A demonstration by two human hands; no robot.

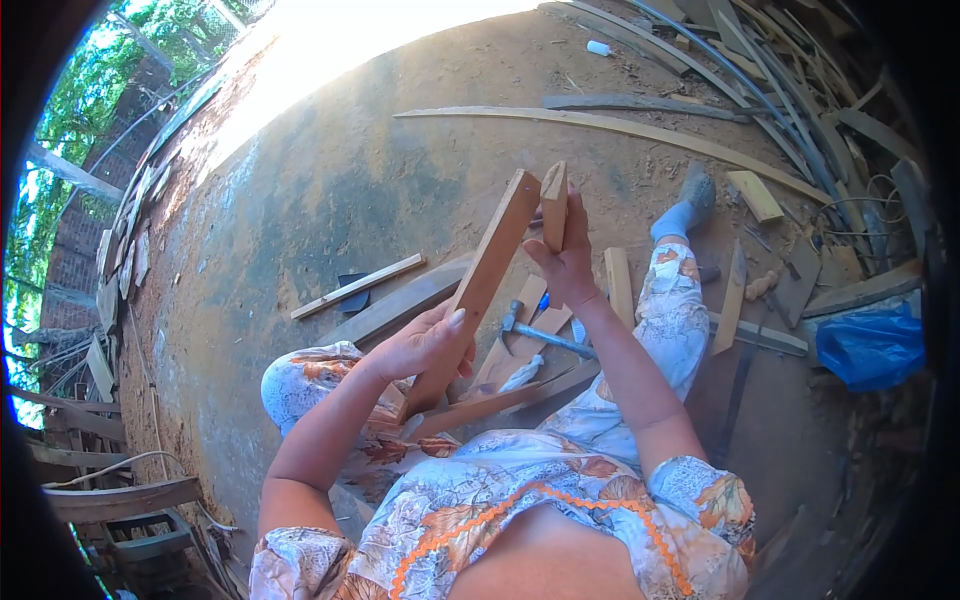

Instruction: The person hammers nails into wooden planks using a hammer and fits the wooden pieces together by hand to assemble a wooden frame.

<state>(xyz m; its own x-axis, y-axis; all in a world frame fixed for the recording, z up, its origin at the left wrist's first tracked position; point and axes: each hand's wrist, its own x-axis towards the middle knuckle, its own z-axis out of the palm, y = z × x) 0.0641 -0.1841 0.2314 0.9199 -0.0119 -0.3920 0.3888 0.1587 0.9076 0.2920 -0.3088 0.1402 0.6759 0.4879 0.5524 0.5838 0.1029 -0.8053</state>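
Note:
My left hand (428,345) is closed around the lower part of a flat wooden board (492,250), which is tilted up and away from me. In my right hand (568,262) is a short piece of wood (554,205) with an angled top end, held upright close to the board's upper end. Whether the two pieces touch is unclear. Below them, between my legs, a claw hammer (550,340) with a blue handle lies across wooden offcuts (510,352). A crumpled whitish plastic piece (522,373) rests near the hammer.
Loose strips (358,287) and blocks of wood (755,196) lie around my legs. A long thin slat (600,127) crosses the floor ahead. Stacked timber (800,110) and a blue plastic bag (870,345) are at the right. More scrap wood (125,500) is piled at the left.

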